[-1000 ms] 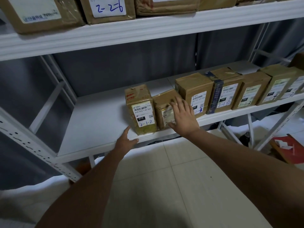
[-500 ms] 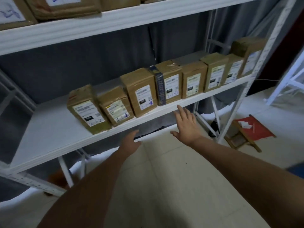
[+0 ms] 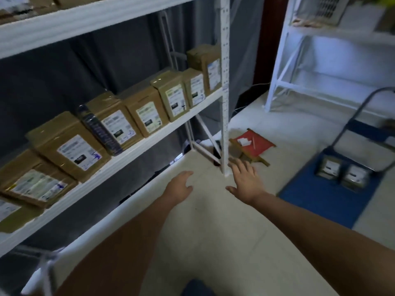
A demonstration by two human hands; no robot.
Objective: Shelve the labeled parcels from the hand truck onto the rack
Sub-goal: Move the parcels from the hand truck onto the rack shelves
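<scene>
Left hand: hanging empty over the pale floor, fingers loosely curled, gripping nothing.
Right hand: reaching forward with palm down and fingers spread wide, holding nothing, near the foot of the rack post.
Rack: white shelf carrying a row of brown parcels, labels facing outward, standing side by side along the front edge.
Hand truck: blue platform sitting on the floor to the right, well apart from both hands, grey handle rising behind it.
Remaining parcels: two small labeled boxes resting together on the blue platform; blurred.
Red stool: lying beside the rack post.
</scene>
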